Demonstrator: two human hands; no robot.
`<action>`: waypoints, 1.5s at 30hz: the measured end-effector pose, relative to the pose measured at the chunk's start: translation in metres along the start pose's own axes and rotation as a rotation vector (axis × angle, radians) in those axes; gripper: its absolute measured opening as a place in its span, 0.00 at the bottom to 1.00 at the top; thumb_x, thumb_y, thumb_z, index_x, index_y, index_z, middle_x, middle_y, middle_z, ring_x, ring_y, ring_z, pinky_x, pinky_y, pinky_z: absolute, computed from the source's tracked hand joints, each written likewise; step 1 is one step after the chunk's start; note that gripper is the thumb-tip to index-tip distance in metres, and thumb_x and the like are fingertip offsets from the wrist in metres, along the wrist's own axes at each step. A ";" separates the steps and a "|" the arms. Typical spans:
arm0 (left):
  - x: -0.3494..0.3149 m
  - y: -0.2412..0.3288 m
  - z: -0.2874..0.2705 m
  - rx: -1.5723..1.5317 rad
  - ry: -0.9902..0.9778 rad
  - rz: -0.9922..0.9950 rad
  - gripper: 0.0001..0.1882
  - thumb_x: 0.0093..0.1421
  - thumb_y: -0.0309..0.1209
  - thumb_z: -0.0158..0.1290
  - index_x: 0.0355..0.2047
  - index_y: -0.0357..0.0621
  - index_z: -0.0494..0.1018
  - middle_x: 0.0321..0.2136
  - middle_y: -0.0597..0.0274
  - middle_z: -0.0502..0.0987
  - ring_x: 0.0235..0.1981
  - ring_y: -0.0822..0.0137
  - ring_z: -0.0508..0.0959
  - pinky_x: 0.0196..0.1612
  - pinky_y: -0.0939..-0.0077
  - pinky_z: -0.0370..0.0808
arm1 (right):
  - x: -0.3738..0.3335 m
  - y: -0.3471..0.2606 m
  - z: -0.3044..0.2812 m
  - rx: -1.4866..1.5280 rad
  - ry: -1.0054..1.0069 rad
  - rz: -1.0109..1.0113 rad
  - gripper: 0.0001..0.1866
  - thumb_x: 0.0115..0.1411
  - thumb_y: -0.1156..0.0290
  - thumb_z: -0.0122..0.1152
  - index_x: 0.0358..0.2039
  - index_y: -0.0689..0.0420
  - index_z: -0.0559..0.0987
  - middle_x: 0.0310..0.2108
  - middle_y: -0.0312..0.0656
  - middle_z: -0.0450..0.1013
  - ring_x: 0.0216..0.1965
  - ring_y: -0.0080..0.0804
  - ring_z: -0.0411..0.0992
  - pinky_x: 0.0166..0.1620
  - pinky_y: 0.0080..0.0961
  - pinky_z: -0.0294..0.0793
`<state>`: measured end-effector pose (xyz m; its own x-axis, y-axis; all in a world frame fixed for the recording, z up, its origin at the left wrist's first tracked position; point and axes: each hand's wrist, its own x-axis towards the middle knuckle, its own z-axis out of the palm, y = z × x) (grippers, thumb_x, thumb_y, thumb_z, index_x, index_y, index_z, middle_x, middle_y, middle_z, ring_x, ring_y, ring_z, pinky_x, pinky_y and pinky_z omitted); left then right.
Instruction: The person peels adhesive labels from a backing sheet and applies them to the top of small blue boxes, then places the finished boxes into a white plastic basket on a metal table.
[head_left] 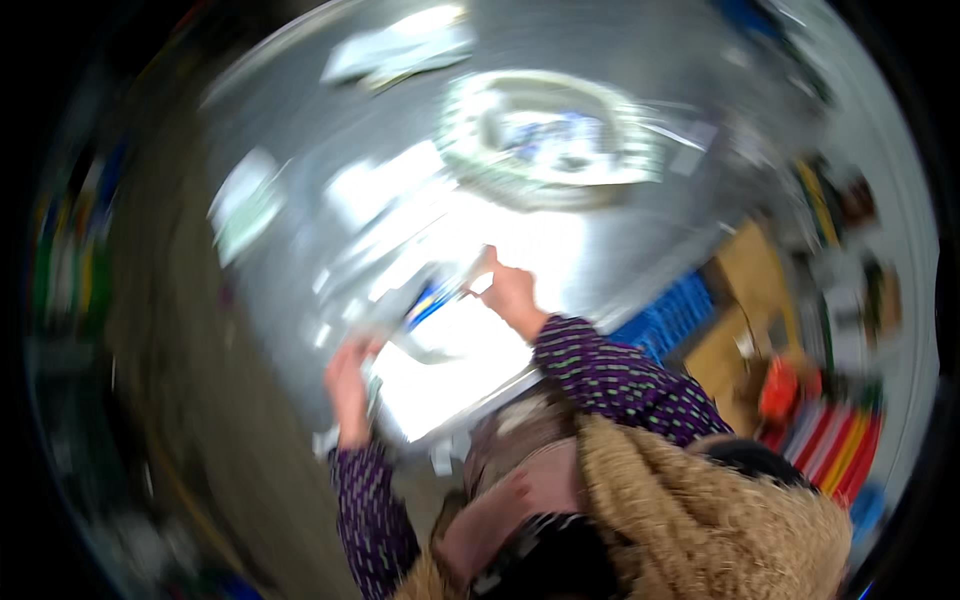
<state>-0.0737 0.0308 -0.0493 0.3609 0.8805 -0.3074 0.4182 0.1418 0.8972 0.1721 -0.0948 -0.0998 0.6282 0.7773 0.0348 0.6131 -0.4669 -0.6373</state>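
- Right hand [510, 290]: fingers pinched closed on one end of a blurred clear-and-blue flexible packet [430, 302].
- Left hand [350, 378]: fingers partly curled; grip cannot be told through blur.
- Pale round openwork plastic basket [465, 165]: contains blue-and-white items [560, 138]; stands beyond both hands on grey metal bench [300, 130].
- Packet position: between the hands.
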 end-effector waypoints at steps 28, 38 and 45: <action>-0.042 0.016 0.038 0.582 -0.444 0.395 0.41 0.40 0.36 0.71 0.54 0.33 0.67 0.46 0.45 0.77 0.45 0.56 0.77 0.50 0.63 0.73 | 0.000 -0.077 -0.057 1.313 -0.419 0.426 0.27 0.70 0.51 0.35 0.41 0.65 0.71 0.31 0.40 0.69 0.34 0.33 0.69 0.41 0.35 0.71; -0.051 -0.001 0.036 0.986 -0.168 0.193 0.54 0.37 0.60 0.67 0.56 0.35 0.63 0.32 0.48 0.80 0.31 0.52 0.81 0.33 0.63 0.77 | 0.009 -0.082 -0.032 0.613 -0.056 -0.170 0.23 0.55 0.76 0.62 0.48 0.60 0.61 0.22 0.40 0.75 0.24 0.33 0.76 0.29 0.25 0.74; -0.063 -0.009 0.053 0.852 -0.067 0.498 0.36 0.47 0.51 0.62 0.51 0.42 0.69 0.32 0.48 0.80 0.28 0.52 0.80 0.25 0.64 0.75 | 0.039 -0.086 -0.038 0.469 -0.116 -0.169 0.26 0.53 0.77 0.63 0.48 0.61 0.60 0.21 0.43 0.75 0.23 0.39 0.76 0.28 0.30 0.73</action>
<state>-0.0557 -0.0499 -0.0549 0.6939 0.7201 0.0024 0.6565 -0.6339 0.4088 0.1621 -0.0406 -0.0143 0.4653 0.8796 0.0985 0.4038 -0.1119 -0.9080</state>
